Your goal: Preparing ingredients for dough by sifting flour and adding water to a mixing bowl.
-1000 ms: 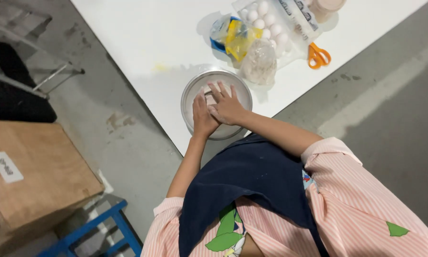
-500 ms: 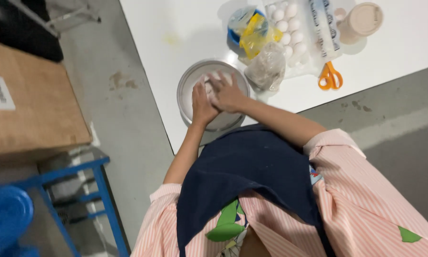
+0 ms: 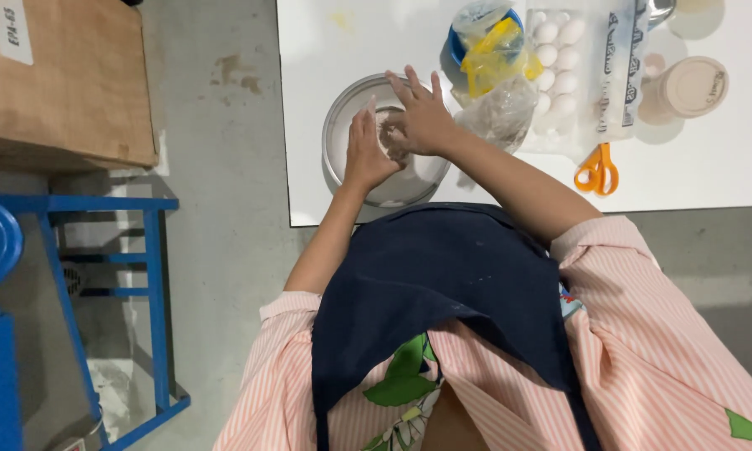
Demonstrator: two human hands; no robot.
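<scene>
A round metal bowl [image 3: 334, 125] stands near the front left corner of the white table [image 3: 727, 159]. Both my hands are over it. My left hand [image 3: 366, 152] is cupped against a small greyish-brown lump [image 3: 390, 144], apparently dough. My right hand [image 3: 422, 117] presses on the lump from the other side with its fingers spread and stretched out. The lump is squeezed between the two palms and mostly hidden. The bowl's inside looks pale and floury.
A crumpled clear plastic bag [image 3: 505, 113], a yellow bag in a blue bowl [image 3: 493, 42], a tray of white eggs [image 3: 556, 58], orange scissors [image 3: 597, 171] and a beige lidded tub [image 3: 693, 83] lie right of the bowl. A cardboard box [image 3: 58, 83] and a blue metal frame [image 3: 150, 250] stand on the floor, left.
The view has shifted, so the table sits further right. My right hand's fingers have spread out over the lump, where before both hands were clasped together in the bowl.
</scene>
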